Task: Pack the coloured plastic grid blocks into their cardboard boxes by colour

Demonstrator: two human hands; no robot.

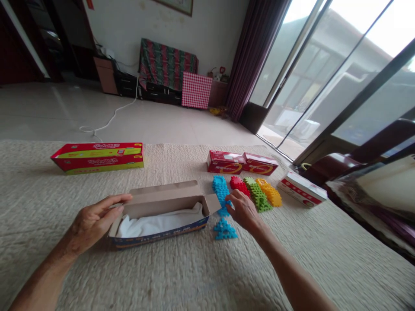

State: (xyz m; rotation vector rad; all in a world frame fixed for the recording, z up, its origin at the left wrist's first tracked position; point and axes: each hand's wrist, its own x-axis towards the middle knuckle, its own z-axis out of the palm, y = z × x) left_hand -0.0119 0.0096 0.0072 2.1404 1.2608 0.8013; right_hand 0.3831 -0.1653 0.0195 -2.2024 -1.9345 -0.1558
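Observation:
An open long cardboard box (158, 233) with a dark blue printed side stands in front of me, with a white cloth (162, 222) lying inside. My left hand (97, 218) grips the box's left end between thumb and fingers. To the right of the box runs a row of blue plastic interlocking pieces (220, 188); another blue piece (225, 229) lies nearer me. My right hand (241, 207) is closed at the row's right side, fingertips on a blue piece. Beside it are rows of red pieces (239, 183), green pieces (259, 196) and yellow pieces (270, 192).
A long red and yellow-green box (103, 160) sits at the back left. Two red boxes (226, 163) stand end to end behind the pieces, and a white and red box (303, 188) lies to the right. Everything rests on a beige quilted cover (181, 276).

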